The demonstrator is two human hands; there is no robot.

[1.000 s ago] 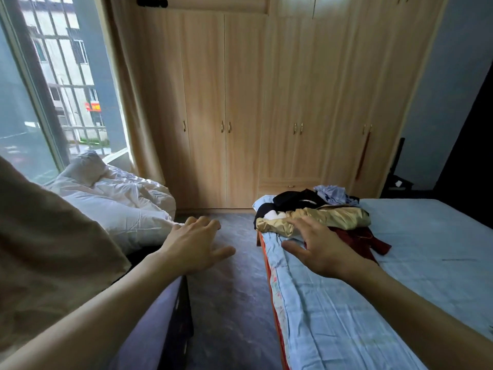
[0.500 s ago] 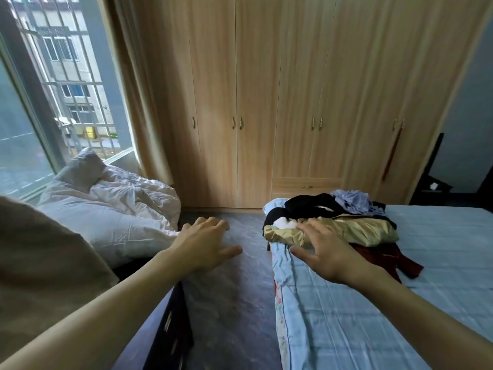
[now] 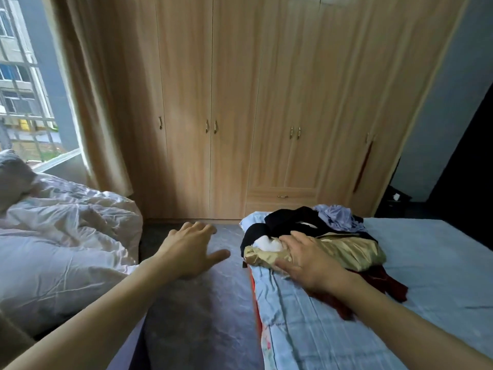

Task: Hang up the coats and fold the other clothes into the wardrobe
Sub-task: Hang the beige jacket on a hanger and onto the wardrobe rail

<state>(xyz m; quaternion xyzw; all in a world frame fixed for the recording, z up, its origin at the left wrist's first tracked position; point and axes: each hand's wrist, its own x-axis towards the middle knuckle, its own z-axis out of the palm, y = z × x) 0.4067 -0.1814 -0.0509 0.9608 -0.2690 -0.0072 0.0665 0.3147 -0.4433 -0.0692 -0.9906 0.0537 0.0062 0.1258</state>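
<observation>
A heap of clothes lies at the near corner of the bed (image 3: 432,265): a shiny gold garment (image 3: 346,251) in front, a black one (image 3: 288,222) behind it, a lilac one (image 3: 337,218) at the back, a dark red one (image 3: 384,283) underneath. My right hand (image 3: 306,259) lies spread on the gold garment with straight fingers. My left hand (image 3: 190,249) hovers open over the floor, holding nothing. The wooden wardrobe (image 3: 240,102) fills the wall ahead, all doors closed.
A crumpled white duvet (image 3: 61,241) is piled at the left below the window (image 3: 24,84). A beige curtain (image 3: 90,89) hangs beside the wardrobe. A grey floor strip (image 3: 197,316) runs between duvet and bed. A red strip (image 3: 362,166) hangs at the rightmost door.
The view has come closer to the wardrobe and bed. My right hand has moved forward from above the sheet onto the gold garment. My left hand stays open over the floor.
</observation>
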